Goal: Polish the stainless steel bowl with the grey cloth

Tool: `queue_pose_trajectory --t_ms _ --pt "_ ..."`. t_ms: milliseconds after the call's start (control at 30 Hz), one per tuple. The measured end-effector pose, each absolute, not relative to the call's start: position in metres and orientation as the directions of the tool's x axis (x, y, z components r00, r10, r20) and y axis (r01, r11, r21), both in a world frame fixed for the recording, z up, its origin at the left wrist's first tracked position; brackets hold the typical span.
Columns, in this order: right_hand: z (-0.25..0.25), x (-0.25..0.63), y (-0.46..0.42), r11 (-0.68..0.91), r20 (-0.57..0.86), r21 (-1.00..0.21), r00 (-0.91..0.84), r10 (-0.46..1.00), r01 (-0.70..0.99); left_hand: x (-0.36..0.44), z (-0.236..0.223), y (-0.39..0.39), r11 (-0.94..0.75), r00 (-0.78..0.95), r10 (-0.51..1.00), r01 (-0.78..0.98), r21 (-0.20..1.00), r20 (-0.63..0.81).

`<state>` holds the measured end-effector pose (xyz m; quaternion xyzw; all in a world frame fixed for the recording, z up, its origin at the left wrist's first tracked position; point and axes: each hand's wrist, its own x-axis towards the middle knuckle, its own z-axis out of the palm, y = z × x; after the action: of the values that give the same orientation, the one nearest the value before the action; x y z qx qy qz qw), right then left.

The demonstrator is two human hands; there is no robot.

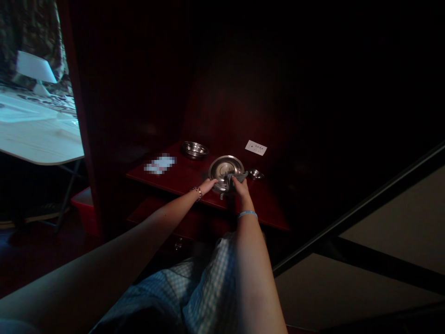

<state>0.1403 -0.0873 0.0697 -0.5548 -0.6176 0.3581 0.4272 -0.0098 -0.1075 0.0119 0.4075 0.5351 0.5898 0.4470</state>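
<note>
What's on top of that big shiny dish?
A grey cloth, held in the right hand, covers the near right part of the dish. What's beneath it can't be seen.

A glossy dark red tabletop (187, 175) extends beneath and beyond the left hand (207, 185) and right hand (242, 186). Past the left hand stand stacked steel bowls (194, 150); out to that hand's left lies a pale item (160, 163) (pixelated beyond recognition), and just beside the right hand, to its right, sits a small steel bowl (256, 174)
</note>
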Motion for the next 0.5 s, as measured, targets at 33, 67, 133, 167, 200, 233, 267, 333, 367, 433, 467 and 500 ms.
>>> queue_pose_trajectory --t_ms 33,67,133,167,200,233,267,333,367,433,467,500 --pt "0.068 0.141 -0.086 0.134 0.141 -0.904 -0.011 0.990 0.407 -0.009 0.012 -0.107 -0.033 -0.267 0.964 -0.092 0.995 0.007" --pt "0.067 0.143 -0.085 0.140 0.157 -0.884 0.001 0.988 0.446 -0.009 0.013 -0.107 -0.041 -0.265 0.964 -0.094 0.995 0.015" --pt "0.067 0.145 -0.084 0.142 0.183 -0.846 0.030 0.983 0.514 -0.008 0.013 -0.107 -0.058 -0.260 0.965 -0.098 0.994 0.031" --pt "0.067 0.146 -0.085 0.141 0.192 -0.834 0.041 0.981 0.534 -0.008 0.013 -0.107 -0.066 -0.258 0.965 -0.100 0.993 0.038" --pt "0.068 0.147 -0.087 0.141 0.200 -0.823 0.047 0.979 0.551 -0.008 0.013 -0.107 -0.070 -0.257 0.966 -0.101 0.992 0.042" --pt "0.070 0.147 -0.089 0.143 0.206 -0.814 0.050 0.977 0.563 -0.008 0.012 -0.106 -0.071 -0.256 0.966 -0.102 0.992 0.043" --pt "0.072 0.147 -0.091 0.146 0.214 -0.804 0.052 0.975 0.577 -0.008 0.012 -0.106 -0.069 -0.254 0.966 -0.102 0.992 0.041" --pt "0.076 0.146 -0.096 0.146 0.225 -0.785 0.057 0.973 0.603 -0.008 0.011 -0.106 -0.063 -0.250 0.968 -0.101 0.993 0.036" --pt "0.078 0.146 -0.098 0.144 0.228 -0.776 0.060 0.972 0.614 -0.008 0.011 -0.106 -0.062 -0.247 0.968 -0.102 0.993 0.035" --pt "0.081 0.145 -0.101 0.136 0.228 -0.764 0.067 0.971 0.631 -0.008 0.011 -0.107 -0.065 -0.240 0.970 -0.106 0.992 0.038" --pt "0.081 0.145 -0.102 0.134 0.227 -0.761 0.067 0.972 0.635 -0.008 0.011 -0.107 -0.069 -0.238 0.970 -0.109 0.992 0.041" --pt "0.082 0.145 -0.102 0.132 0.224 -0.760 0.066 0.972 0.637 -0.007 0.012 -0.107 -0.073 -0.237 0.971 -0.112 0.991 0.045"
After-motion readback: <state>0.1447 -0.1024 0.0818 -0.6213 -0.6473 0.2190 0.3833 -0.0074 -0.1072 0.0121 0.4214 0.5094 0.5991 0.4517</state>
